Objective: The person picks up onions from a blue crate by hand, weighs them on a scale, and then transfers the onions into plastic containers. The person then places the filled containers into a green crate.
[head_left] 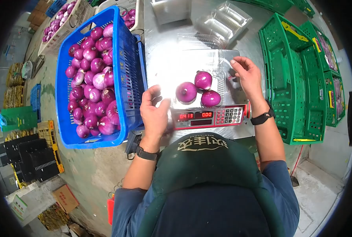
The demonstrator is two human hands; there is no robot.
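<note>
Three peeled purple onions, among them a round onion (186, 92), sit together in a clear plastic tray (221, 85) on the digital scale (207, 117). The scale's red display reads 0413 and 0.00. My left hand (154, 112) is beside the tray's left side, fingers curved and thumb apart, with nothing in it. To the right of the tray, my right hand (248, 77) hovers with bent fingers near its clear edge. I see nothing held there. Glare blurs the tray's left edge.
Left of the metal table (160, 43) stands a blue crate (130, 75) full of purple onions. Stacked clear trays (227, 23) lie at the back. Green crates (292, 79) line the right side. White crates (75, 23) with more onions stand behind the blue one.
</note>
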